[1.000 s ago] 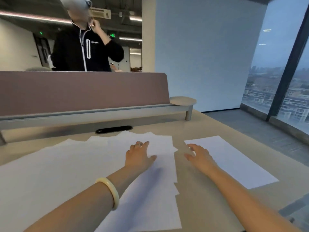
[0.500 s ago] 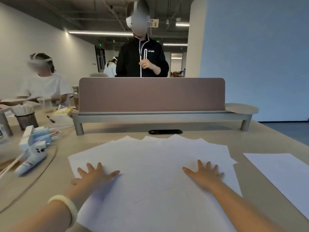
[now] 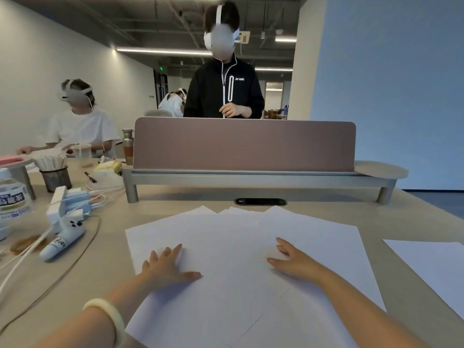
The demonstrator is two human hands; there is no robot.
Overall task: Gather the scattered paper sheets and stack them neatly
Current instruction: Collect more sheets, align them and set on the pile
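Observation:
Several white paper sheets [image 3: 233, 242] lie overlapped in a loose fan on the beige table [image 3: 110, 252] straight ahead of me. My left hand [image 3: 167, 268] rests flat on the left part of the pile, fingers spread. My right hand [image 3: 295, 263] lies flat on the right part, fingers straight. One more white sheet [image 3: 431, 267] lies apart at the right, near the table's edge.
A mauve divider screen [image 3: 243, 145] on a grey shelf stands behind the papers, with a black cable port [image 3: 260, 202] below it. White controllers and cables [image 3: 64, 222], a bottle [image 3: 11, 204] and a pen cup [image 3: 56, 178] crowd the left. One person stands behind the screen; another sits at left.
My view swung left from the lone right sheet to the fanned pile. Both hands came off that side and now rest flat on the pile, closer together than half a second ago.

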